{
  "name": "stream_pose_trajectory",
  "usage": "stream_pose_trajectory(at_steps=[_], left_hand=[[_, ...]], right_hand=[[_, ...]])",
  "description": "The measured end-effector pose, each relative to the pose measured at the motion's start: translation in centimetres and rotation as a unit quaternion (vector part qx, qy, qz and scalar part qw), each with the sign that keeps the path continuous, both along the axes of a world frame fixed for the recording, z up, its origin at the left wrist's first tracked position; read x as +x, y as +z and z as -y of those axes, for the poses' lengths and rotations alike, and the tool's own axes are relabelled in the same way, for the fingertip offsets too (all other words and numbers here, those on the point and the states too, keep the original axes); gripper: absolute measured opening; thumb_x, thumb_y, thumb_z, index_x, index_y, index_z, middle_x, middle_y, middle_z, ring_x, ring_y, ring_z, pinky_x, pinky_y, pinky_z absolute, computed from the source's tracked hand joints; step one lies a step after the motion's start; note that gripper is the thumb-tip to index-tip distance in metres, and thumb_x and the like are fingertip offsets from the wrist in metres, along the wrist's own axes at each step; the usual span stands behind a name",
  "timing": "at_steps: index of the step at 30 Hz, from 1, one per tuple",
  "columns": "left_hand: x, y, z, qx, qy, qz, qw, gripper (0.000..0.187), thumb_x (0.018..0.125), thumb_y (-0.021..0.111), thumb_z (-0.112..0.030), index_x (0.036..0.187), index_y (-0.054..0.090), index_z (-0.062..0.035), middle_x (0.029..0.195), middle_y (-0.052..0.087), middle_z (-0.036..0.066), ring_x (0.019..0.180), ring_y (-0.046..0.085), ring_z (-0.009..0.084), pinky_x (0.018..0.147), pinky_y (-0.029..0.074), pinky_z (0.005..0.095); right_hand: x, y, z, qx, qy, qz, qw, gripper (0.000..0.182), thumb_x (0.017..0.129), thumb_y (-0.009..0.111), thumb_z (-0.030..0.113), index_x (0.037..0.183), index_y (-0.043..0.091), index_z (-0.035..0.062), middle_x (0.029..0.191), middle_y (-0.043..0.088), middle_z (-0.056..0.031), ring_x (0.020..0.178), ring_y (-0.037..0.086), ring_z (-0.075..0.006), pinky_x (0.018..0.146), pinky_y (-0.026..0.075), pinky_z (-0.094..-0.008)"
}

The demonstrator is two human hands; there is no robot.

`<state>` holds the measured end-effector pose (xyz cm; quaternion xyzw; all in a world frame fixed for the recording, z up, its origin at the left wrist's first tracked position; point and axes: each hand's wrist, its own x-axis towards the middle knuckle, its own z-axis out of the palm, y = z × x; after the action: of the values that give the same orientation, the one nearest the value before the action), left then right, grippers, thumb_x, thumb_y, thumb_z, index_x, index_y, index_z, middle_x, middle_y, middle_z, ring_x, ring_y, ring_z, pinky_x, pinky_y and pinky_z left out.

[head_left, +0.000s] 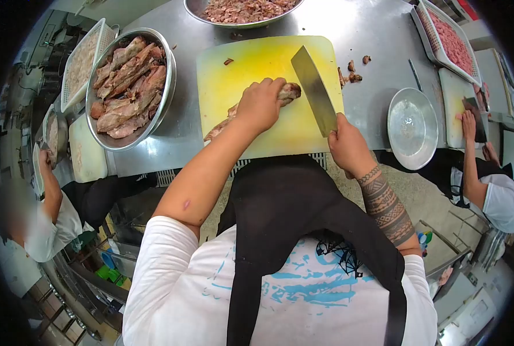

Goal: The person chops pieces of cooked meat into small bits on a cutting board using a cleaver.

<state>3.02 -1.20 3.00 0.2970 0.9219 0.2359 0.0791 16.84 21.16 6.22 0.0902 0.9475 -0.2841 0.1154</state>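
Note:
On the yellow cutting board lies a long piece of browned meat. My left hand is closed over its middle, so both ends stick out past the fingers. The meat's near end points down to the left. My right hand grips the handle of a cleaver. Its wide blade stands just right of the meat's far end, apart from it. A small dark scrap lies on the board's upper left.
A metal bowl of browned meat pieces stands left, another bowl of chopped meat at the back. An empty metal bowl sits right, near meat scraps. White baskets hold food. Co-workers stand at both sides.

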Motion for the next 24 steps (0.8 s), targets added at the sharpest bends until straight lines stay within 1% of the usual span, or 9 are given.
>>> stream_pose_trajectory(at_steps=[1, 3, 7, 9, 13, 16, 18, 22, 24], left_hand=[[0.3, 0.0, -0.3, -0.001, -0.002, 0.002, 1.0, 0.044, 0.089, 0.071, -0.014, 0.131, 0.06, -0.0097, 0.121, 0.066, 0.018, 0.106, 0.065, 0.0407, 0.094, 0.052, 0.0512], [0.8, 0.2, -0.8, -0.061, 0.074, -0.044, 0.994, 0.045, 0.09, 0.07, -0.016, 0.132, 0.058, -0.0092, 0.117, 0.065, 0.019, 0.104, 0.065, 0.0405, 0.09, 0.053, 0.052], [0.7, -0.3, -0.9, -0.065, 0.112, -0.035, 0.991, 0.048, 0.091, 0.07, -0.02, 0.135, 0.055, -0.0078, 0.116, 0.065, 0.019, 0.102, 0.066, 0.041, 0.087, 0.055, 0.0521], [0.6, -0.2, -1.2, -0.072, 0.129, -0.019, 0.989, 0.048, 0.091, 0.07, -0.023, 0.133, 0.053, -0.0054, 0.116, 0.065, 0.019, 0.098, 0.068, 0.0417, 0.084, 0.056, 0.0528], [0.2, 0.4, -1.8, -0.096, 0.119, 0.017, 0.988, 0.045, 0.092, 0.07, -0.024, 0.13, 0.053, -0.0048, 0.114, 0.065, 0.02, 0.095, 0.069, 0.0424, 0.082, 0.056, 0.0538], [0.1, 0.3, -2.0, -0.099, 0.11, 0.004, 0.989, 0.044, 0.093, 0.069, -0.025, 0.128, 0.054, -0.0038, 0.112, 0.066, 0.02, 0.095, 0.069, 0.0429, 0.082, 0.056, 0.0541], [0.0, 0.1, -1.7, -0.092, 0.078, -0.017, 0.993, 0.043, 0.094, 0.069, -0.026, 0.127, 0.055, -0.0034, 0.113, 0.066, 0.021, 0.095, 0.069, 0.0444, 0.084, 0.056, 0.0549], [-0.8, 0.2, -1.3, -0.069, 0.086, 0.005, 0.994, 0.043, 0.093, 0.069, -0.026, 0.127, 0.055, -0.0035, 0.115, 0.068, 0.023, 0.098, 0.069, 0.045, 0.087, 0.055, 0.0553], [-1.2, 0.5, -1.3, -0.069, 0.098, 0.039, 0.992, 0.045, 0.092, 0.07, -0.027, 0.128, 0.055, -0.0034, 0.117, 0.069, 0.024, 0.102, 0.069, 0.045, 0.089, 0.054, 0.0553]], right_hand=[[0.2, 0.2, 0.1, -0.001, -0.002, 0.002, 1.0, 0.033, 0.095, 0.056, 0.01, 0.123, 0.049, -0.0061, 0.084, 0.068, -0.0293, 0.082, 0.067, -0.0489, 0.073, 0.053, -0.0573], [0.5, 1.2, 0.7, 0.037, -0.008, -0.009, 0.999, 0.029, 0.095, 0.056, 0.01, 0.12, 0.051, -0.002, 0.082, 0.069, -0.0263, 0.077, 0.068, -0.0477, 0.071, 0.054, -0.0574], [1.5, 2.5, 1.5, 0.078, 0.006, -0.018, 0.997, 0.022, 0.094, 0.057, 0.01, 0.114, 0.052, 0.0023, 0.078, 0.069, -0.0224, 0.071, 0.068, -0.0453, 0.067, 0.054, -0.0562], [2.1, 3.3, 1.8, 0.102, 0.051, -0.069, 0.991, 0.018, 0.093, 0.058, 0.009, 0.11, 0.052, 0.0044, 0.075, 0.068, -0.0202, 0.068, 0.068, -0.0429, 0.063, 0.054, -0.0542], [2.9, 4.8, 2.4, 0.105, 0.091, -0.06, 0.988, 0.018, 0.093, 0.057, 0.009, 0.109, 0.053, 0.0042, 0.072, 0.067, -0.0194, 0.067, 0.069, -0.0416, 0.061, 0.055, -0.0526], [2.4, 6.1, 2.9, 0.096, 0.095, -0.006, 0.991, 0.016, 0.093, 0.055, 0.007, 0.108, 0.052, 0.0023, 0.074, 0.068, -0.0201, 0.069, 0.069, -0.0422, 0.063, 0.055, -0.053], [0.9, 6.6, 3.7, 0.051, 0.085, 0.017, 0.995, 0.022, 0.09, 0.056, 0.004, 0.111, 0.051, -0.0015, 0.08, 0.068, -0.0244, 0.078, 0.068, -0.0463, 0.07, 0.053, -0.0563], [-4.3, 3.7, 5.2, 0.016, 0.089, -0.023, 0.996, 0.021, 0.09, 0.054, 0.004, 0.11, 0.049, -0.0041, 0.082, 0.068, -0.0272, 0.081, 0.068, -0.0473, 0.073, 0.054, -0.0562], [-6.0, 3.6, 5.8, 0.027, 0.094, 0.006, 0.995, 0.018, 0.093, 0.051, 0.004, 0.108, 0.052, -0.0058, 0.084, 0.07, -0.0267, 0.08, 0.071, -0.0457, 0.072, 0.057, -0.0522]])
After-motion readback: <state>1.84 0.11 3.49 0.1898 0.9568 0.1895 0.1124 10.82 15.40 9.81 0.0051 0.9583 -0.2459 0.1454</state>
